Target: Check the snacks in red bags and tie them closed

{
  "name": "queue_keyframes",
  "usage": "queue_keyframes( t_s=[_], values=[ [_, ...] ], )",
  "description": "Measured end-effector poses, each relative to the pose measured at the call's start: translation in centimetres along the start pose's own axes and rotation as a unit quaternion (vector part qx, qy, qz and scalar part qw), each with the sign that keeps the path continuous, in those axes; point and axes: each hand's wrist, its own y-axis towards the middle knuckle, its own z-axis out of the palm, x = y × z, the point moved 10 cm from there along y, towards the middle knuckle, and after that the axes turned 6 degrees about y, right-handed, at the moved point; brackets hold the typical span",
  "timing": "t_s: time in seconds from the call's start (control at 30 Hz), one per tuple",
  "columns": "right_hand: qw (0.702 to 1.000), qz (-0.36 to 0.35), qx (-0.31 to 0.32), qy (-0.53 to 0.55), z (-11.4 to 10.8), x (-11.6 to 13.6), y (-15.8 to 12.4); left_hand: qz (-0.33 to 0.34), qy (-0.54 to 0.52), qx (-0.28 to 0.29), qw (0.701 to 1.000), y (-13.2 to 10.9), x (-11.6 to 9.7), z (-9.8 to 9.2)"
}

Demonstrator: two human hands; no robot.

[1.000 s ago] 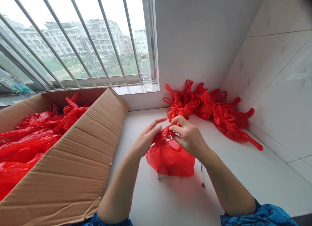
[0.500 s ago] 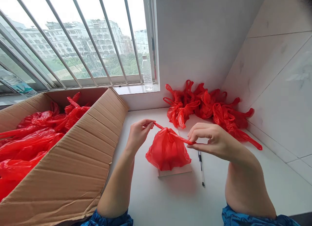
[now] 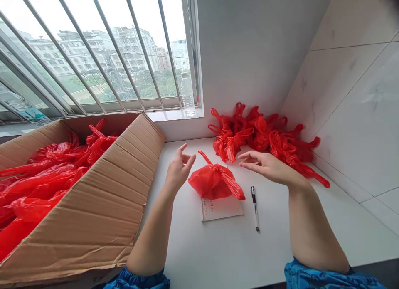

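A knotted red plastic bag [image 3: 210, 181] rests partly on a white notepad [image 3: 222, 210] with writing down its left side. One bag handle points up to the left, the other droops to the lower right. My left hand [image 3: 179, 166] is just left of the bag, open and holding nothing. To the bag's upper right hovers my right hand [image 3: 264, 166], also open, fingers apart and not touching it. A black-capped pen [image 3: 255, 209] lies to the right of the notepad.
A cardboard box [image 3: 93, 201] holding several red bags [image 3: 50, 176] fills the left side. More knotted red bags [image 3: 262, 133] are piled against the back wall. A clear bottle [image 3: 187, 95] stands on the windowsill by the barred window.
Both hands have let go of the bag's handles and their fingers have opened. The bag has sunk down, uncovering more of the notepad, and its right handle has dropped.
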Motion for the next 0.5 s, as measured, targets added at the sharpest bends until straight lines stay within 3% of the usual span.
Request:
queue_keyframes(
  t_s=[0.07, 0.2, 0.33, 0.5],
  values=[
    [0.992, 0.029, -0.104, -0.073, -0.3, -2.6, 0.8, -0.016, 0.052, 0.056, 0.997, -0.9, 0.2, 1.3],
    [0.997, -0.078, 0.02, -0.015, 7.9, -3.1, 2.9, 0.01, 0.14, 0.163, 0.977, -2.5, -0.2, 6.2],
    [0.99, -0.134, 0.0, -0.041, 12.9, -3.0, 4.4, 0.116, 0.18, 0.155, 0.964, -3.3, -1.2, 10.3],
    [0.984, -0.089, -0.01, -0.151, 15.3, -5.2, 5.3, 0.126, 0.248, 0.127, 0.952, -3.9, 1.7, 12.2]
  ],
)
